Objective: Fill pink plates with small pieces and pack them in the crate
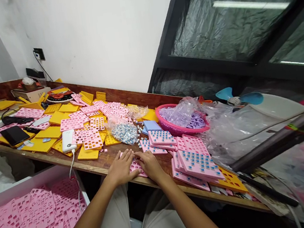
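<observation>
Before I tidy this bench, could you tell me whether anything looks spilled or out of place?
Yes: small blue-and-white pieces lie loose on the wooden table beside their clear bag, just beyond the pink tray under both hands. The pink tray stack on the right sits fanned out, not squared.

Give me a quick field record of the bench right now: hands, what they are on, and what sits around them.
left hand: flat, palm down, on the pink grid plate
right hand: flat on the same plate, fingers meeting the left hand's
plate position: near edge of the wooden bench
right of hands: stack of pink plates filled with blue pieces
behind hands: clear bag of small blue-white parts
further right: pink basket holding bagged purple parts
left: white power bank, cable hanging off the edge
lower left: bin of empty pink grids
</observation>
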`<state>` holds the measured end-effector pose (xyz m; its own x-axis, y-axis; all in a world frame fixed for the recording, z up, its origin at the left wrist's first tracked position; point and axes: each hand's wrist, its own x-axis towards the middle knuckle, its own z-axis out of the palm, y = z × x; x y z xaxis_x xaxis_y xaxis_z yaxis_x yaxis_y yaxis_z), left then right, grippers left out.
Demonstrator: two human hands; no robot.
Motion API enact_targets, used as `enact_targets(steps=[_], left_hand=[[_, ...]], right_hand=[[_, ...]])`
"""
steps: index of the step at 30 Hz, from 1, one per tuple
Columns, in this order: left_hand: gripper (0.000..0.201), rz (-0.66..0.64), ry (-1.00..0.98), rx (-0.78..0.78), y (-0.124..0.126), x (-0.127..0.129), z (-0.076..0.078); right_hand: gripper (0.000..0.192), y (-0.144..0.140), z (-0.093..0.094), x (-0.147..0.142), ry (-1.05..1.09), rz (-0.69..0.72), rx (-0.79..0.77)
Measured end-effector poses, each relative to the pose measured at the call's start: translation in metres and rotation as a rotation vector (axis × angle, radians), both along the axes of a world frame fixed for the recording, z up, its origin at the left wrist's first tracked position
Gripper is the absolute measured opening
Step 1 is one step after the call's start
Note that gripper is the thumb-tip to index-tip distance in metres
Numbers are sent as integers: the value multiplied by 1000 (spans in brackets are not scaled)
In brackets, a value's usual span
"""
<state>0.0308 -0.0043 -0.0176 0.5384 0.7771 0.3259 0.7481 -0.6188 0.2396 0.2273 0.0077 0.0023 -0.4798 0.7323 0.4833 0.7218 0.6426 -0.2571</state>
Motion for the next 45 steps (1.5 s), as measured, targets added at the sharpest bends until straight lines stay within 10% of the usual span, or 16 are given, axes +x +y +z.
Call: enact_targets(steps=[10, 17, 24, 30, 36, 45], left_hand=[[99, -44, 29, -5, 2, -3, 2], [99, -54, -42, -48, -2, -2, 11], [41, 12, -301, -56, 31, -6, 36], [25, -69, -155, -41, 93, 25, 61], [21, -251, 47, -132, 125, 57, 55], [12, -158, -27, -150, 117, 54, 52]], right_hand=[[48, -36, -1, 3, -255, -38, -13], [41, 1, 18, 37, 154, -26, -60], [38, 30, 22, 42, -113, 99, -119], [27, 28, 9, 43, -103, 29, -58], [23, 20, 9, 54, 44, -18, -73], [17, 19, 17, 55, 431, -9, -205]])
